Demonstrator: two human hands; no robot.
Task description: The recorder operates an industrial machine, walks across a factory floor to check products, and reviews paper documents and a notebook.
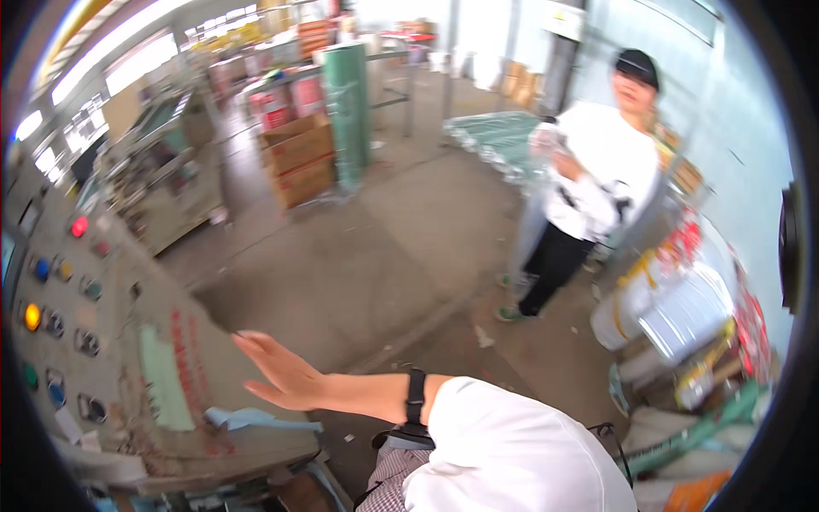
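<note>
My right hand (286, 377) is open. Its fingers stretch to the left and the thumb stands apart; nothing is in it. The forearm runs level from a white short sleeve (512, 435), with a black band (415, 397) near the elbow. Closest to the hand is a grey control panel (230, 363) on the left, with red writing and a pale green strip (166, 380). Coloured buttons line the panel, among them a lit yellow one (32, 317) and a red one (79, 226). Whether the hand touches the panel, I cannot tell. My left hand is out of view.
Across the floor stands a person (597, 171) in a white top and black cap, with clear plastic at their hands. Wrapped rolls (691, 307) crowd the right wall. Further back are cardboard boxes (299, 162), an upright green roll (345, 115), and machinery (162, 171).
</note>
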